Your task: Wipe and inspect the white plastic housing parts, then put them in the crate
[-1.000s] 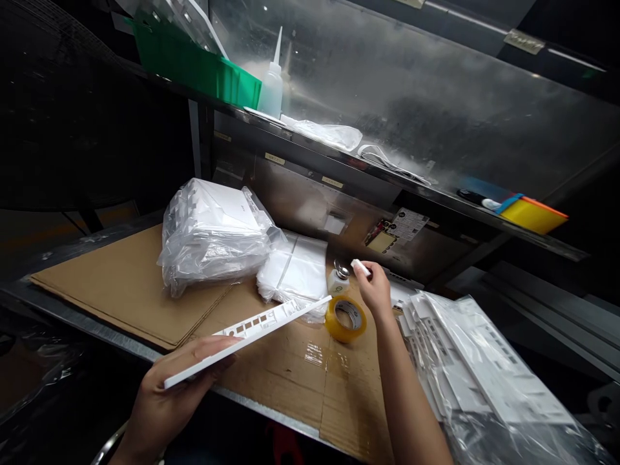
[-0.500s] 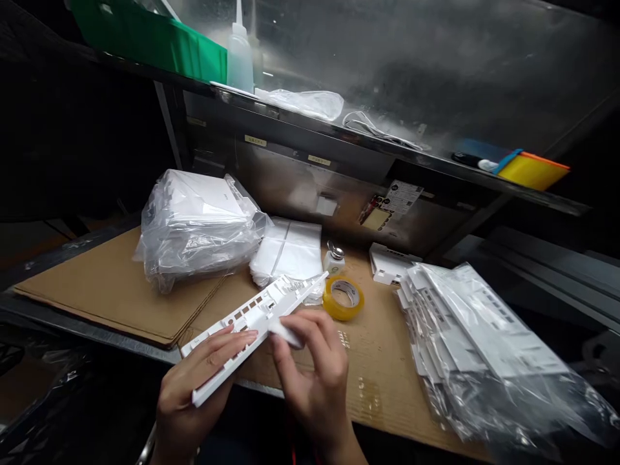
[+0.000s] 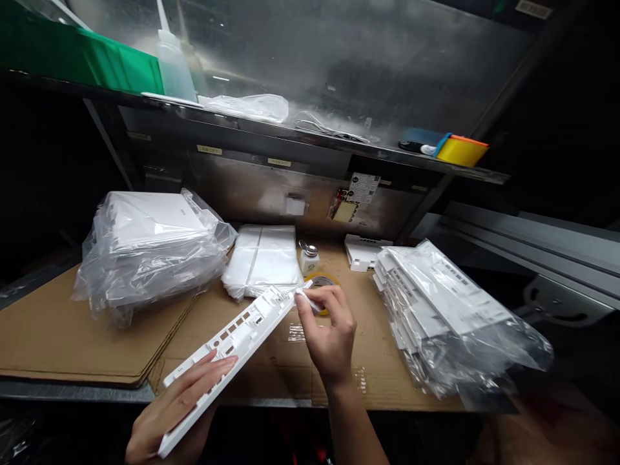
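One white slotted plastic panel slants over the near edge of the workbench, its far end toward 1 o'clock and its near end toward 7. Directions run from its middle. The left hand, at 8 o'clock, grasps the near end, fingers laid across the slotted face. The right hand, at 3 o'clock, pinches one small white wad between thumb and fingertips, at the panel's far end.

One roll of yellow tape sits at 2 o'clock, partly hidden by the right hand. One metal-topped pump bottle stands between 1 and 2, its fill impossible to tell. Beyond the roll lies one white housing.

Two clear bags hold white plastic parts: one bag at 10 o'clock contains a pile, the other at 3 a fanned stack; neither pile can be counted. One bundle of flat clear bags lies at 12.

On the shelf, one green bin at 11 o'clock holds something only partly seen; one squeeze bottle stands just beside it.
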Available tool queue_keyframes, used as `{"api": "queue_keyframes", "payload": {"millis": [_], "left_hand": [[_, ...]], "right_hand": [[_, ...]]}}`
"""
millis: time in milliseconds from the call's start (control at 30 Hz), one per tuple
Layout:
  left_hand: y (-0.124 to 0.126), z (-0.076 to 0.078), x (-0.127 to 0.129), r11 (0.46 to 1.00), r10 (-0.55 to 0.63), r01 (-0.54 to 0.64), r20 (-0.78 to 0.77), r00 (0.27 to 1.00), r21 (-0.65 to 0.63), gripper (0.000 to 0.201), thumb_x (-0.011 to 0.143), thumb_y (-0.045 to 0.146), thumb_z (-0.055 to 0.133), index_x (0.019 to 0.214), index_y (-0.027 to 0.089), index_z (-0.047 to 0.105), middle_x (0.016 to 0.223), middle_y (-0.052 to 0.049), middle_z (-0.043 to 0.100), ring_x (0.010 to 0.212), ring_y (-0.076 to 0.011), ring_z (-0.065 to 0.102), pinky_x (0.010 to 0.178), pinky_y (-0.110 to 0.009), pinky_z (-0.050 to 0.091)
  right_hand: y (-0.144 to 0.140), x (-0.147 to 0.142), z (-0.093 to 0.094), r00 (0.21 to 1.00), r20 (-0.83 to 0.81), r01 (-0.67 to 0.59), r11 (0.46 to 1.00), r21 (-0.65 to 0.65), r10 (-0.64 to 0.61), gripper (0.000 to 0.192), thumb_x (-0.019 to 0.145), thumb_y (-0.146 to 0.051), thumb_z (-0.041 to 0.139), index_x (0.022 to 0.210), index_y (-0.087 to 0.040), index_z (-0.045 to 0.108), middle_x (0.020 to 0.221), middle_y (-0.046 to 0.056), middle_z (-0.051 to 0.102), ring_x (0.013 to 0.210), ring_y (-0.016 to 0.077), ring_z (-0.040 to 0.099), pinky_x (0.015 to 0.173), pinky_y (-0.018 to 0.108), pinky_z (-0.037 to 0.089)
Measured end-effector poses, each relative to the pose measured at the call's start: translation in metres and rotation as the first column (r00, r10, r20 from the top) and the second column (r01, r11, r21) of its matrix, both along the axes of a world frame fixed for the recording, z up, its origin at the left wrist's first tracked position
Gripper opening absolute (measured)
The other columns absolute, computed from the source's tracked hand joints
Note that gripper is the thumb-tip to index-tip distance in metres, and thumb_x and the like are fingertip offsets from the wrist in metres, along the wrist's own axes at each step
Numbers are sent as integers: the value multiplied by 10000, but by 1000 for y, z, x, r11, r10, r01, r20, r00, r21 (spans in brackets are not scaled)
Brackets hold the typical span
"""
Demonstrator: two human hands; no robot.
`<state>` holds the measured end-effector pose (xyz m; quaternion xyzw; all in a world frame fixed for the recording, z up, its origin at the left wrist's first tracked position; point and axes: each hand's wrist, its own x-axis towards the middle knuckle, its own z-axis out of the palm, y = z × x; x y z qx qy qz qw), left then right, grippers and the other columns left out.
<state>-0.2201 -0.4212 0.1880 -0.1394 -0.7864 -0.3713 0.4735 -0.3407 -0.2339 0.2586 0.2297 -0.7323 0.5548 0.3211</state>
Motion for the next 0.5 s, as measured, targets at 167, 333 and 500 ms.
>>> {"api": "queue_keyframes", "payload": {"millis": [167, 333, 500], "left_hand": [[-3, 0, -2, 998, -1, 2, 31, 1000, -57, 419, 868, 24, 672, 1227, 234, 721, 1152, 10, 764, 1037, -185, 720, 1003, -261, 537], [6, 1, -1, 998, 29, -33, 77, 997, 51, 379, 876, 57, 689, 1185, 271, 741, 1132, 35, 773, 1002, -187, 728, 985, -282, 542], [9, 6, 2, 996, 8, -12, 45, 999, 90, 328, 856, 71, 727, 1124, 256, 761, 1130, 22, 767, 1015, -206, 728, 968, -298, 556]], "right_hand": [[-16, 43, -3, 984, -86, -149, 984, 98, 158, 91, 897, -138, 678, 970, -182, 712, 851, 43, 661, 767, 168, 604, 702, 326, 511], [-12, 38, -2, 984, -84, -155, 986, 66, 160, 66, 899, -168, 693, 951, -191, 726, 844, 37, 668, 766, 167, 612, 706, 321, 514], [18, -13, 4, 999, -4, 40, 999, -28, -40, 55, 922, -173, 687, 897, -185, 735, 849, 37, 651, 766, 154, 606, 693, 297, 509]]}}
